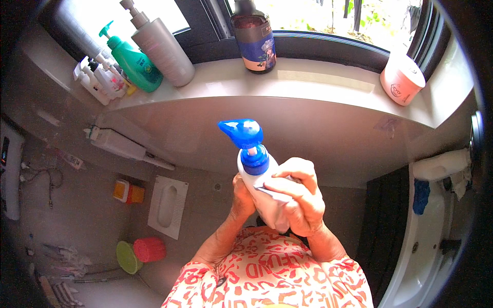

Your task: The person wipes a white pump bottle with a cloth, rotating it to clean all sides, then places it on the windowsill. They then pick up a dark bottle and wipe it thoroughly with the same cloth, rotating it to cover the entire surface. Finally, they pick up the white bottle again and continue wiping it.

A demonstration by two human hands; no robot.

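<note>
A white pump bottle with a blue collar and a large blue pump head is held up in front of my chest, tilted slightly to the left. My left hand grips it from the left side, its fingers mostly hidden behind the bottle. On the other side my right hand is closed with bent fingers around a thin pale cloth, which lies against the bottle's side. Whether that piece is fabric or paper I cannot tell.
Along the windowsill stand a brown bottle, a tall grey pump bottle, a green pump bottle, several small bottles and a pink-white jar. Below are a squat toilet, red and green buckets, and a white sink.
</note>
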